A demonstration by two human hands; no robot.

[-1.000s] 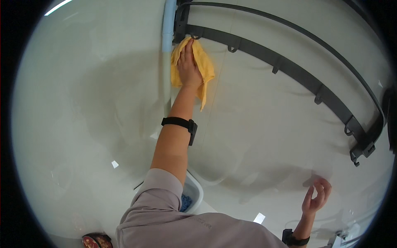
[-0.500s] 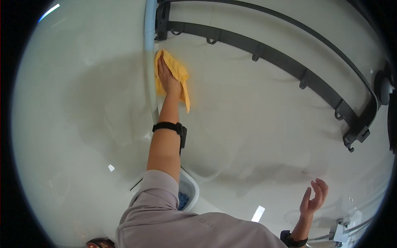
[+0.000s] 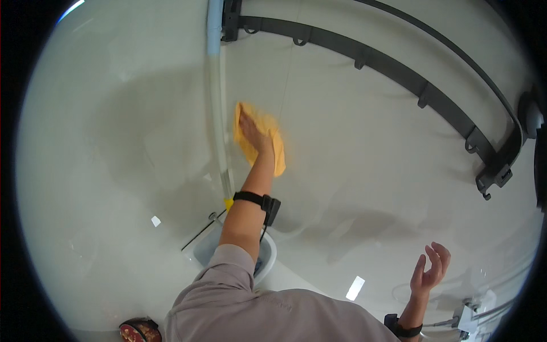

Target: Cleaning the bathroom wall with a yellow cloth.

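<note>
My left hand (image 3: 254,134) lies over a yellow cloth (image 3: 278,149) and presses it against the pale, glossy wall. The fingers are extended close together, and the cloth shows on both sides of them. Just left of the cloth runs an upright pipe (image 3: 218,114), pale along this stretch and light blue at its top. A black band with a small box circles my left forearm. Far off to the lower right, my right hand (image 3: 430,272) is raised with nothing in it, its fingers apart and slightly bent.
A dark grey curved rack (image 3: 393,73) with hooks spans the upper right. Below my left forearm is a white basin (image 3: 272,259), partly covered by my arm, near a yellow piece (image 3: 229,204) at the pipe's lower end. A metal fixture (image 3: 467,319) sits lower right.
My left hand and the cloth have moved down and to the right, away from the pipe. More of the basin and the pipe's lower end now shows. My right hand stays nearly in place.
</note>
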